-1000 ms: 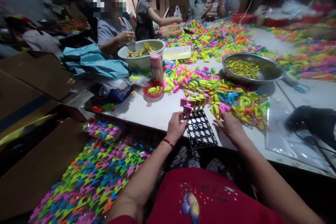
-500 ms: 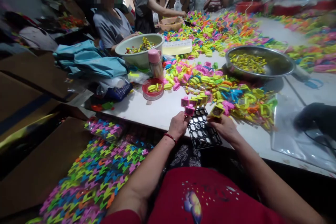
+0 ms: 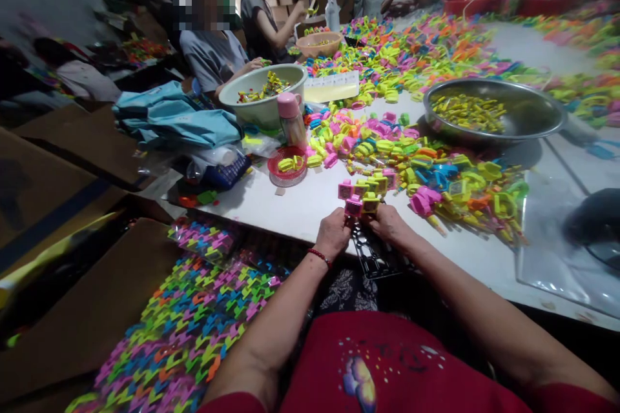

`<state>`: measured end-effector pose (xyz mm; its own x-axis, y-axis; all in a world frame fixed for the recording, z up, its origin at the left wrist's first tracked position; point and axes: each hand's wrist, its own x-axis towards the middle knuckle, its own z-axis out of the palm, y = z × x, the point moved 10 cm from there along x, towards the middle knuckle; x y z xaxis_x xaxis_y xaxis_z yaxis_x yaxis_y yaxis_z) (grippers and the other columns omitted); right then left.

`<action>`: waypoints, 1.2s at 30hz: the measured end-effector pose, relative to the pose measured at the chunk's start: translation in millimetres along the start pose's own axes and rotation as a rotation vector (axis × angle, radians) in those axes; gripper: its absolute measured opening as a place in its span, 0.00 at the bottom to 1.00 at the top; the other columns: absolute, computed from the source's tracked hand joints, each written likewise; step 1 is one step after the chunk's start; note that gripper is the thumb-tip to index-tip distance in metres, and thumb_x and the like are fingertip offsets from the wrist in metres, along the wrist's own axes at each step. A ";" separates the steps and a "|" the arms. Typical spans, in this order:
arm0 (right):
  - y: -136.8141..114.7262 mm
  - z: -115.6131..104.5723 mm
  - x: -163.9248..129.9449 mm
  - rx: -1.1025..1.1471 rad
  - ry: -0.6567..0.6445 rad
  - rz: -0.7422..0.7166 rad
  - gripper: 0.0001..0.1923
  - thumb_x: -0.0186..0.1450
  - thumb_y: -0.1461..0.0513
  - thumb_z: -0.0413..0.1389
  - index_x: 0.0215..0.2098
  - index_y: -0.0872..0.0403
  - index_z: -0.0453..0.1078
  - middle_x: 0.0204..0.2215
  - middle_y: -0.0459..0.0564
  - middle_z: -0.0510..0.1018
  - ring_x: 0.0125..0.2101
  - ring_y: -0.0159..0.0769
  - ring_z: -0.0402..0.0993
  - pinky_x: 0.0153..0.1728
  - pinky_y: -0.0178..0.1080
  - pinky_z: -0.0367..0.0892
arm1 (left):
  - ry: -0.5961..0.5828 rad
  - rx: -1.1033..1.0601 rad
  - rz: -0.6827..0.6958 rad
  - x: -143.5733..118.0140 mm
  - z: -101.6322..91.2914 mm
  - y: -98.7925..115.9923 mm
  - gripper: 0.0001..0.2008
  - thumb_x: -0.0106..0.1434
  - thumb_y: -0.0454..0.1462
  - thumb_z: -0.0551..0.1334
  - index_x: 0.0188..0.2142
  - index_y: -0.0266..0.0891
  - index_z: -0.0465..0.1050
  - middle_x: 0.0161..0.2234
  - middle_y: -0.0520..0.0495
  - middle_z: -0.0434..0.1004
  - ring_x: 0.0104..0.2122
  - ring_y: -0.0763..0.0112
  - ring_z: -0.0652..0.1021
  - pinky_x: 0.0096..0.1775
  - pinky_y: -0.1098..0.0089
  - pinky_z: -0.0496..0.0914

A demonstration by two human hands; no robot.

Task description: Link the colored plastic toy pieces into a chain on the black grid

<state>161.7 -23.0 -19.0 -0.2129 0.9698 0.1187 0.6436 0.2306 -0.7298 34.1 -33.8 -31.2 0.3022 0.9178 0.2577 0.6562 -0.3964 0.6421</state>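
Seemingly light and rigid, the pink piece sits pinched in left hand fingers; right hand fingers grip the yellow piece by its sides.

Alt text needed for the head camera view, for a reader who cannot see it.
A person's left hand holds a pink plastic piece and the right hand a yellow one, over a black grid tray at the edge of a white table heaped with bright plastic pieces; others work beyond.
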 end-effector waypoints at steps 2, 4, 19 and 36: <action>-1.4 1.3 2.6 -0.029 -0.034 -0.022 0.10 0.62 0.65 0.54 0.38 0.53 0.78 0.35 0.51 0.81 0.34 0.40 0.76 0.36 0.37 0.67 | -0.010 -0.002 -0.015 0.1 0.9 -1.7 0.07 0.66 0.37 0.57 0.39 0.40 0.74 0.37 0.47 0.77 0.36 0.68 0.76 0.39 0.70 0.69; -3.0 5.2 5.3 -0.065 -0.083 -0.054 0.09 0.61 0.67 0.55 0.36 0.53 0.78 0.33 0.50 0.81 0.33 0.39 0.75 0.35 0.36 0.66 | -0.022 0.003 -0.021 0.3 1.7 -2.4 0.07 0.66 0.37 0.57 0.38 0.41 0.74 0.36 0.48 0.77 0.35 0.69 0.76 0.38 0.71 0.68; 24.5 -79.0 -55.6 -0.374 0.308 -0.009 0.13 0.68 0.59 0.54 0.49 0.56 0.69 0.42 0.57 0.74 0.37 0.41 0.72 0.36 0.39 0.66 | -0.004 -0.124 -0.094 4.7 1.4 -11.5 0.06 0.63 0.38 0.62 0.33 0.39 0.75 0.30 0.52 0.76 0.30 0.73 0.74 0.33 0.74 0.64; 32.9 -36.9 -31.1 0.349 0.124 0.204 0.16 0.58 0.54 0.58 0.38 0.57 0.74 0.31 0.51 0.80 0.32 0.40 0.75 0.34 0.38 0.68 | -0.009 -0.104 -0.051 2.6 2.0 -7.3 0.06 0.63 0.37 0.61 0.37 0.40 0.76 0.35 0.50 0.77 0.34 0.72 0.75 0.37 0.74 0.67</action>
<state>216.6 -42.7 -21.8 -0.0035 0.9999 0.0125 0.3710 0.0130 -0.9286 31.5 -28.6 -36.7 0.2767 0.9362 0.2165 0.5958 -0.3439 0.7258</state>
